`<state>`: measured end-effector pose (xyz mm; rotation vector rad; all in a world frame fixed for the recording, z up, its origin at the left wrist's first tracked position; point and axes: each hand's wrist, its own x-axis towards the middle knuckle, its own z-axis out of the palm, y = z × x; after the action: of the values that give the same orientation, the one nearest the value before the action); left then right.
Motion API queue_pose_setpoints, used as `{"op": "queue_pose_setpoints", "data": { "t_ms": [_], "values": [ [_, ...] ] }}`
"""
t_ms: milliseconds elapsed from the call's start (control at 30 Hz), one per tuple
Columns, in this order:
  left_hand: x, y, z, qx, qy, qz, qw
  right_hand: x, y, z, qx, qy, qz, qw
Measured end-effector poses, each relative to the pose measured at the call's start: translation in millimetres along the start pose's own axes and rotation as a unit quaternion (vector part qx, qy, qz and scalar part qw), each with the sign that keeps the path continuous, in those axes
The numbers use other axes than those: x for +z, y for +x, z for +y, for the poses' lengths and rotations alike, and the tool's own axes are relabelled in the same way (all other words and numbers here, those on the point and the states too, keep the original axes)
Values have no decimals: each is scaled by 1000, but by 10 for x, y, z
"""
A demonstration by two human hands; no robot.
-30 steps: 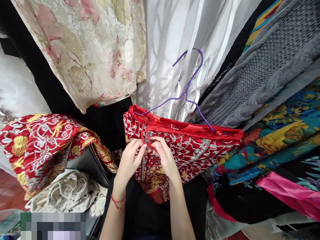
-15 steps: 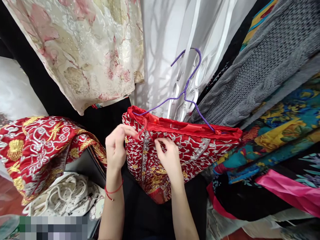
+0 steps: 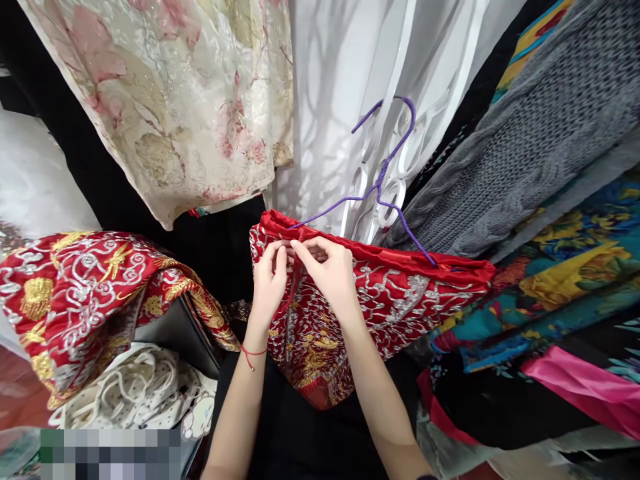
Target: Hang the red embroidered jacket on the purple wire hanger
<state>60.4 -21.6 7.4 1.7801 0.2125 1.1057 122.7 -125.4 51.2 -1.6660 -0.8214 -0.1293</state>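
Pinching a thin red cord (image 3: 295, 283) between closed fingertips, left hand (image 3: 269, 283) and right hand (image 3: 331, 273) meet at the embroidered red garment (image 3: 390, 300) on its purple hanger (image 3: 381, 187).

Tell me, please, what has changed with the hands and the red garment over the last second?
Both hands rose to the waistband: the left hand, apart half a second ago, rejoined the right hand, and both pinch the red tie at the top edge of the red embroidered garment. The garment stays on the purple hanger.
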Motion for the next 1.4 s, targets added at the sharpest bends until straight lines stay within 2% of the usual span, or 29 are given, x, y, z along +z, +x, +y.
{"op": "queue_pose_setpoints", "data": {
  "t_ms": [133,267,367,433,533,700,767,833,900,933,1000,1100,1167,1233,1300,1333,1400],
  "values": [
    [56,59,-12,-30,-90,-40,995,-5,47,-69,-4,-92,25,995],
    [78,117,-3,-37,-120,-79,989,-64,59,-108,-104,-84,-32,990],
    [57,140,-9,-39,-123,-69,989,-135,61,-105,-171,-49,-63,982],
    [29,143,-19,-41,-121,-44,991,-173,74,-89,-186,-22,-40,982],
    [-14,133,-16,-40,-110,1,993,-205,113,-42,-154,39,1,987],
    [-46,92,37,-21,-100,25,994,-214,168,56,-103,149,-13,983],
    [-81,74,36,-28,-151,1,988,-228,184,79,-97,175,-19,980],
    [-152,60,20,-43,-176,-54,982,-261,198,84,-87,181,-26,979],
    [-243,49,8,-42,-123,-112,985,-314,200,71,-76,163,-28,983],
    [-286,45,9,-33,-70,-123,989,-346,192,58,-69,146,-30,986],
    [-341,37,36,3,44,-78,996,-413,154,26,-56,98,-45,993],
    [-318,32,126,69,163,76,981,-499,74,-12,-59,-4,-88,994],
    [-260,32,188,110,179,169,963,-540,39,-16,-82,-67,-108,988],
    [-213,29,226,126,135,233,955,-574,33,-8,-101,-105,-130,981],
    [-204,19,232,106,35,239,965,-605,49,3,-107,-99,-174,974],
    [-215,12,227,87,-21,209,974,-618,59,6,-106,-81,-198,971],
    [-254,-5,214,41,-103,82,990,-636,77,11,-106,-29,-222,969]
  ]
}}
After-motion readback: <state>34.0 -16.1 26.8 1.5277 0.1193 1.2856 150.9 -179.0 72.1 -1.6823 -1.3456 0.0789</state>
